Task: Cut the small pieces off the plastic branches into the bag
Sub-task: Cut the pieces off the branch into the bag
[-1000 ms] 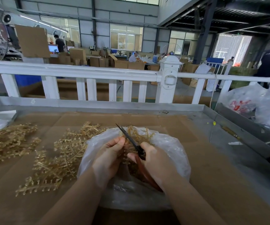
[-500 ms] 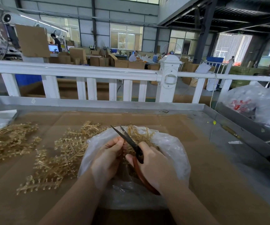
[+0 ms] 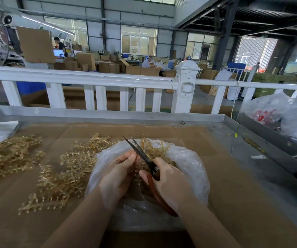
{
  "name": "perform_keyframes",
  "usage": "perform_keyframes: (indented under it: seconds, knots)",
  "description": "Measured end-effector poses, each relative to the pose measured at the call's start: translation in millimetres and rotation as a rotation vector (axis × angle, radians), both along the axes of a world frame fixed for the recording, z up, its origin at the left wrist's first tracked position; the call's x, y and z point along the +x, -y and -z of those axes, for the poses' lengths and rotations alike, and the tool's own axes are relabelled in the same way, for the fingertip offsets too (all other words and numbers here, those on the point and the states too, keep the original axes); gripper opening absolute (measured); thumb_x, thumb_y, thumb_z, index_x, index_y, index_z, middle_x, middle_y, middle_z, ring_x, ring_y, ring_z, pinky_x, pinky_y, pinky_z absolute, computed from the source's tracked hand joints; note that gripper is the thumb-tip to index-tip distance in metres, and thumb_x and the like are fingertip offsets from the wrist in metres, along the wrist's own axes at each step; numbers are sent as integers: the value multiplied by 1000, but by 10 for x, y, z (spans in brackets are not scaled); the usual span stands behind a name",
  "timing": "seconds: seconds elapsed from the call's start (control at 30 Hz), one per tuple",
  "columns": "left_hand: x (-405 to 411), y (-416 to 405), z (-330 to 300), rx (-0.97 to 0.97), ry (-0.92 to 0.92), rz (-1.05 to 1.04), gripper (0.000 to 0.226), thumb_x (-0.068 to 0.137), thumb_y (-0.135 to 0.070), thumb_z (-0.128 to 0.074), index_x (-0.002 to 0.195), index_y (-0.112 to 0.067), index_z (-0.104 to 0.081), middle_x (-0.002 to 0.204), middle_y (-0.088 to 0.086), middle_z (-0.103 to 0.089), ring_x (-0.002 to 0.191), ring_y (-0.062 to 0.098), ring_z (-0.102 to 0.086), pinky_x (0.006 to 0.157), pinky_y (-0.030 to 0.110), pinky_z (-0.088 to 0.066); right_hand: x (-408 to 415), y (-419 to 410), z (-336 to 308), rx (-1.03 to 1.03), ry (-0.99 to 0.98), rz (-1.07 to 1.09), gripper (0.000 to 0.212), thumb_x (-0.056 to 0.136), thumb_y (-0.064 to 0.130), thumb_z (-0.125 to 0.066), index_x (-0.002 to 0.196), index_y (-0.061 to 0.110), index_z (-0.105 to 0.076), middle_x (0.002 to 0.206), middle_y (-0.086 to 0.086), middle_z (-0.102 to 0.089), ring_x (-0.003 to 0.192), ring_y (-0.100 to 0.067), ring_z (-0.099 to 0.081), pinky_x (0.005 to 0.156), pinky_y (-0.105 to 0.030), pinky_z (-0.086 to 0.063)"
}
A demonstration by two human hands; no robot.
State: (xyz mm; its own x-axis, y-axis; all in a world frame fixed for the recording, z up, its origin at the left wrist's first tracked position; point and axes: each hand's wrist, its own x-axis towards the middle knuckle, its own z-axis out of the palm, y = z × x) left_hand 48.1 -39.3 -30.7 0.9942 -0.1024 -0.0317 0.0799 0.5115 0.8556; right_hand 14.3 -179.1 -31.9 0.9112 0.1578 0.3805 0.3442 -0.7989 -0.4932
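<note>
In the lower middle of the frame, the right hand (image 3: 169, 181) has its fingers curled round the red handles of the dark metal scissors (image 3: 145, 158), and the blades point up and to the left, a little apart. Just beside it, the left hand (image 3: 119, 174) pinches a thin golden plastic branch (image 3: 138, 167) between thumb and fingertips, right next to the blades. Both hands are over the clear crinkly plastic bag (image 3: 188, 161), which lies open on the brown cardboard-covered table (image 3: 233, 203). Some golden bits (image 3: 155, 149) already sit in the bag.

To do this snip well, I think the branch should stay low over the bag's mouth so the small piece drops inside, and the pinching fingers should stay back from the blades.

Left of the bag lie more golden plastic branches (image 3: 63, 178) in a loose pile, and another heap (image 3: 10, 156) farther left. Beyond the table stands a white fence (image 3: 90, 79)
</note>
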Motion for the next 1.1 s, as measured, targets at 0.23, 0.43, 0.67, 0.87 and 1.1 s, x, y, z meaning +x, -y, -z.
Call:
perform_keyframes:
  seconds: [0.23,0.43,0.67,0.87,1.1]
  knots:
    - [23,-12,37,47,16,1,17,95,-6,-47,81,-2,-57,67,8,-53,64,20,-50,67,30,-45,5,46,-46,-41,2,22,26,89,61,-46,93,35,-42,83,13,-56,75,-6,-53,58,-12,-32]
    - [41,-10,43,71,20,-31,16,95,-3,-48,83,2,-58,70,10,-56,68,19,-52,70,29,-45,17,61,-46,-47,-1,12,27,89,61,-47,95,35,-43,84,12,-58,77,-6,-56,65,-20,-43]
    - [88,-15,70,64,27,-26,22,93,-4,-51,72,-5,-58,59,0,-58,54,8,-57,57,19,-51,5,57,-78,39,-62,-22,26,88,60,-50,85,35,-44,68,17,-50,64,4,-49,54,-12,-32]
    - [94,-24,71,16,6,-3,18,93,-3,-51,76,-5,-59,59,1,-58,53,9,-57,54,19,-51,1,61,-101,106,-114,-52,25,89,59,-51,81,35,-47,72,16,-54,69,1,-53,60,-14,-36]
    - [78,-9,49,19,22,22,22,95,-2,-48,73,-2,-55,58,3,-57,53,11,-57,54,22,-51,11,63,-125,108,-125,-50,26,89,59,-50,76,37,-43,68,17,-51,60,7,-49,52,-9,-34]
